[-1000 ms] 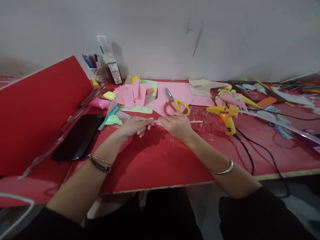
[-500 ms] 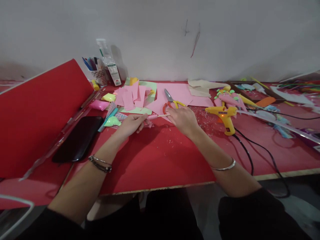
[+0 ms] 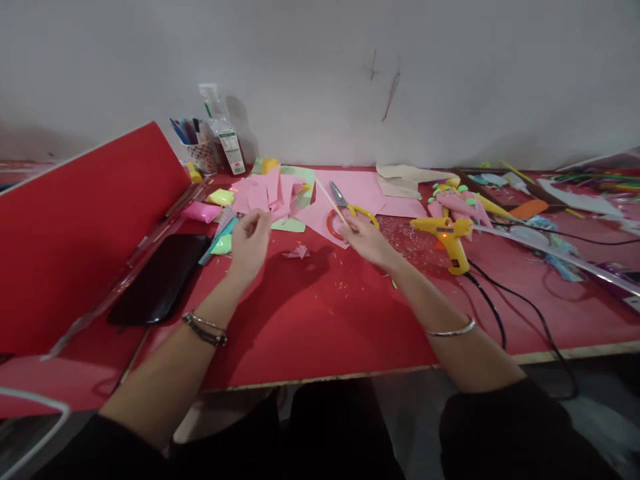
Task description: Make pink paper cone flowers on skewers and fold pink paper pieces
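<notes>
My right hand (image 3: 369,241) pinches a thin pale stick (image 3: 327,197), which slants up and to the left over the pink paper. My left hand (image 3: 251,241) is raised above the table with its fingers closed together. Whatever it may hold blends into the pink strips (image 3: 257,193) behind it, so I cannot make it out. Scissors (image 3: 339,195) with orange and yellow handles lie just beyond my right hand on a pink sheet (image 3: 363,187). Between the hands, a small crumpled pink paper scrap (image 3: 299,252) rests on the red table (image 3: 300,320).
A yellow glue gun (image 3: 453,243) with a lit orange light and black cable stands at right, near pink paper cones (image 3: 457,200). To the left are a black phone (image 3: 159,280), clay packets (image 3: 201,212), a pen cup (image 3: 201,157), a bottle (image 3: 230,150) and a red board (image 3: 90,247).
The hands have moved apart, and the stick has come out of the small pink paper roll at my left hand. The stick now points upward in my right hand.
</notes>
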`<state>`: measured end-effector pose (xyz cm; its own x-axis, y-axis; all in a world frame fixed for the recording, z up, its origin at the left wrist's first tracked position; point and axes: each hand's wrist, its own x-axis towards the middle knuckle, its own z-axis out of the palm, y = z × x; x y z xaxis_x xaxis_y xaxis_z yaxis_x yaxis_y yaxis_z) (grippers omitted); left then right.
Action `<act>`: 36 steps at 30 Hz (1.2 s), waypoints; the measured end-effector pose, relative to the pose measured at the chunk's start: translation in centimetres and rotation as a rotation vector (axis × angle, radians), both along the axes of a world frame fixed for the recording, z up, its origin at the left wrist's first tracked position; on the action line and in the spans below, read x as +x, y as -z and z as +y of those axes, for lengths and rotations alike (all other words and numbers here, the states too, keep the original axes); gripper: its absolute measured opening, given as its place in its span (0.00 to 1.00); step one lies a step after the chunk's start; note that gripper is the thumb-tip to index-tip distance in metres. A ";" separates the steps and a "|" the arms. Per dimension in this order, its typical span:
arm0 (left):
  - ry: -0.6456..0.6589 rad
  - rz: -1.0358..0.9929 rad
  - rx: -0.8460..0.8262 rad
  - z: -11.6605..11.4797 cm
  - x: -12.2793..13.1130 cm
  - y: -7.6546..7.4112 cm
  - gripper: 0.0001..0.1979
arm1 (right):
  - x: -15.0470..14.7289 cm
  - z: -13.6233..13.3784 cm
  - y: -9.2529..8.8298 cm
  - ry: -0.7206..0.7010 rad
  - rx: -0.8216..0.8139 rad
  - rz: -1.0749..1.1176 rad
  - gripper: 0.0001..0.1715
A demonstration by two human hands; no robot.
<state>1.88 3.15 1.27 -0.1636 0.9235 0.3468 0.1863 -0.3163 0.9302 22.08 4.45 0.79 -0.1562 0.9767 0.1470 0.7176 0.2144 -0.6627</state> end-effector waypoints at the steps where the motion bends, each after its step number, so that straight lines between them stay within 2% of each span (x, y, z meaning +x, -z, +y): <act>1: 0.029 0.109 0.055 -0.3 0.2 0.0 0.13 | -0.2 0.1 0.2 -0.045 -0.089 0.144 0.19; 3: 0.092 0.340 0.161 -0.8 0.4 0.0 0.12 | -0.6 0.3 0.7 -0.087 -0.198 0.410 0.23; 6: 0.205 0.630 0.249 -1.2 0.5 0.2 0.11 | -0.9 0.6 1.1 -0.033 -0.176 0.620 0.26; 10: 0.322 0.858 0.282 -1.2 0.6 0.6 0.11 | -1.0 0.4 0.9 -0.005 -0.140 0.609 0.16; 13: 0.336 0.972 0.287 -1.2 0.8 0.7 0.13 | -1.4 -0.2 0.4 -0.115 -0.212 0.635 0.10; 18: 0.304 1.124 0.245 -1.0 0.8 0.8 0.12 | -2.0 -1.1 -0.3 -0.269 -0.261 0.661 0.07; 21: 0.255 1.134 0.214 -0.8 0.7 0.8 0.12 | -2.0 -1.4 -0.5 -0.289 -0.272 0.636 0.06; 26: 0.176 1.013 0.172 -0.5 0.5 0.8 0.13 | -1.9 -1.5 -0.3 -0.327 -0.255 0.571 0.08; 32: 0.211 0.776 0.183 -0.6 1.0 0.9 0.13 | -2.0 -1.4 0.4 -0.369 -0.204 0.533 0.17; 36: 0.215 0.645 0.161 -0.8 1.3 0.8 0.11 | -2.2 -1.6 0.5 -0.372 -0.180 0.494 0.18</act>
